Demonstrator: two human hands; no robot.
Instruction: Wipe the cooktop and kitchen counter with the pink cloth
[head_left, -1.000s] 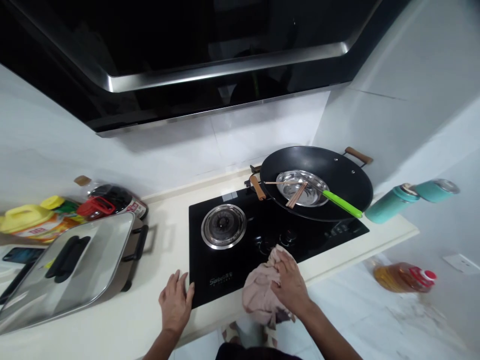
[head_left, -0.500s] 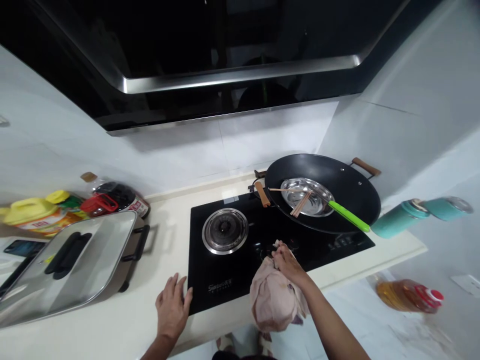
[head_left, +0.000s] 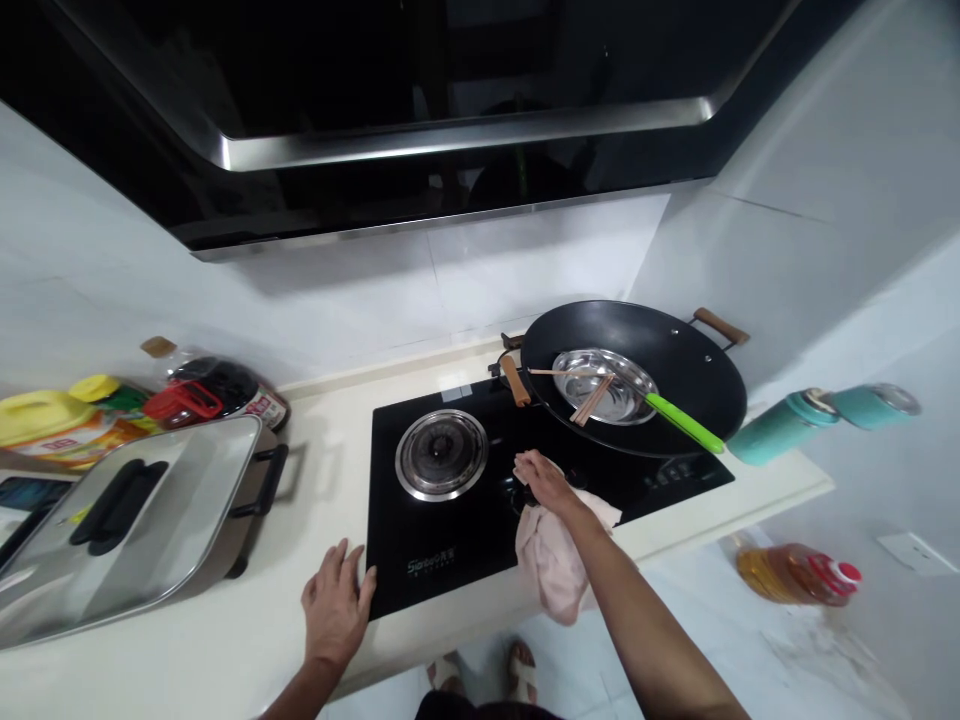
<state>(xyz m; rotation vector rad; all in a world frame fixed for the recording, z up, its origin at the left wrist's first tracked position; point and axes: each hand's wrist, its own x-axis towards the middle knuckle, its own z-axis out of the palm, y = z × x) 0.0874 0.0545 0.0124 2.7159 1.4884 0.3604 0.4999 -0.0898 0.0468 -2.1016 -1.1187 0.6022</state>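
Observation:
In the head view my right hand (head_left: 546, 480) presses a pale pink cloth (head_left: 555, 560) onto the black glass cooktop (head_left: 480, 545), near its control knobs. The cloth bunches under the wrist and hangs over the counter's front edge. My left hand (head_left: 335, 605) lies with fingers spread on the counter, its thumb at the cooktop's left edge. A round burner (head_left: 441, 455) is left of my right hand. Behind and to the right sits a large black wok (head_left: 697, 370), holding a steel bowl (head_left: 619, 405), chopsticks (head_left: 592, 400) and a utensil with a green handle (head_left: 684, 423).
A lidded electric pan (head_left: 187, 510) stands on the left of the counter (head_left: 315, 475), with bottles (head_left: 225, 385) behind it. Teal canisters (head_left: 784, 428) are beside the wok. An oil bottle (head_left: 799, 573) is lower right. The range hood (head_left: 450, 190) overhangs the cooktop.
My right hand has slid left and slightly back over the cooktop, drawing the cloth along and spreading it to the right. My left hand stays at the cooktop edge. The view has shifted slightly.

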